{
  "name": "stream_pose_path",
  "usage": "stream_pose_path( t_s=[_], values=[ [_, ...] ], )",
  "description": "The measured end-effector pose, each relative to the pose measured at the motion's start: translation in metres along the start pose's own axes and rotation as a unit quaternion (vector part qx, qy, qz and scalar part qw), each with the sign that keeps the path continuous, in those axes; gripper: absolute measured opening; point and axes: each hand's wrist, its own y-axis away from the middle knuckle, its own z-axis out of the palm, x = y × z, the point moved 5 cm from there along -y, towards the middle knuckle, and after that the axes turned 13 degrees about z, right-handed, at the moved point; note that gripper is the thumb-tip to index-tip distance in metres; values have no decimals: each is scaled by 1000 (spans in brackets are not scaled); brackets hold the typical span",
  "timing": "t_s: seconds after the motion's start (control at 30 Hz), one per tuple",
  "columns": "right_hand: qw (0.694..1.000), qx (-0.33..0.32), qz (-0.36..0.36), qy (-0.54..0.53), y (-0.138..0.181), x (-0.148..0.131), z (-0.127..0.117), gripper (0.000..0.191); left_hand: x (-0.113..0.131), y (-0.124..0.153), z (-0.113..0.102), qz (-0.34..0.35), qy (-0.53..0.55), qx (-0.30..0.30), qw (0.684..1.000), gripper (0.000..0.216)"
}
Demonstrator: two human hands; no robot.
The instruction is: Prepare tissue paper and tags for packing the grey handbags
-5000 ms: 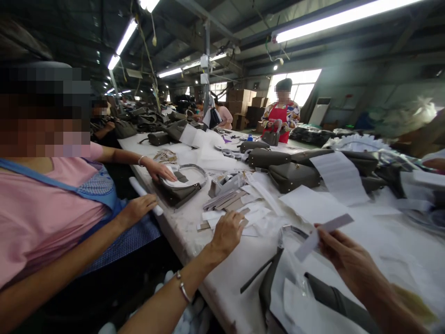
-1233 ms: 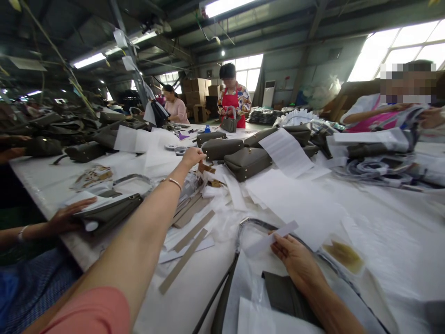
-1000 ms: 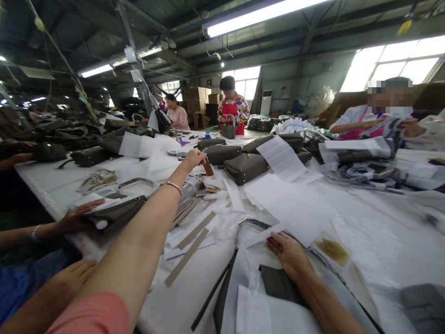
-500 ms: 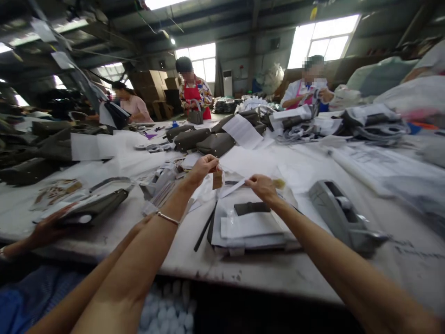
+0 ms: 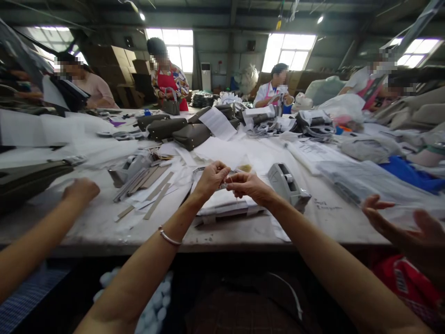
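Note:
My left hand, with a bracelet at the wrist, is closed with its fingertips pinched. My right hand meets it from the right, also in a pinch. A thin white string shows at the right fingertips. Small shiny bits show between the hands, too small to name. Directly below lies a flat bag covered with white paper, its dark edge toward me. A grey tape dispenser stands right of my right hand.
Grey-brown strips and another tape dispenser lie to the left. Co-workers' hands are at left and right. Dark bags are piled behind my hands. Plastic sheeting covers the right side.
My view has turned right. My hands, apart before, have come together. The brown tag and white strip they held no longer show. A co-worker's hand has appeared at right.

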Motion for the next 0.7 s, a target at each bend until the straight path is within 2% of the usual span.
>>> stream_pose_path(
  t_s=[0.13,0.3,0.47,0.6,0.7],
  values=[
    [998,-37,18,-53,16,7,-7,36,-3,14,-1,-90,142,-24,985,40],
    [997,-49,31,-58,25,16,-9,33,-7,34,-2,-157,308,-25,938,42],
    [998,-35,20,-55,25,21,-4,37,-9,48,0,-182,352,5,918,34],
    [996,-49,45,-66,26,26,-4,41,-12,56,-5,-185,365,44,911,26],
    [995,-52,64,-62,25,33,-7,42,-15,60,-11,-180,364,46,913,24]
  ],
)
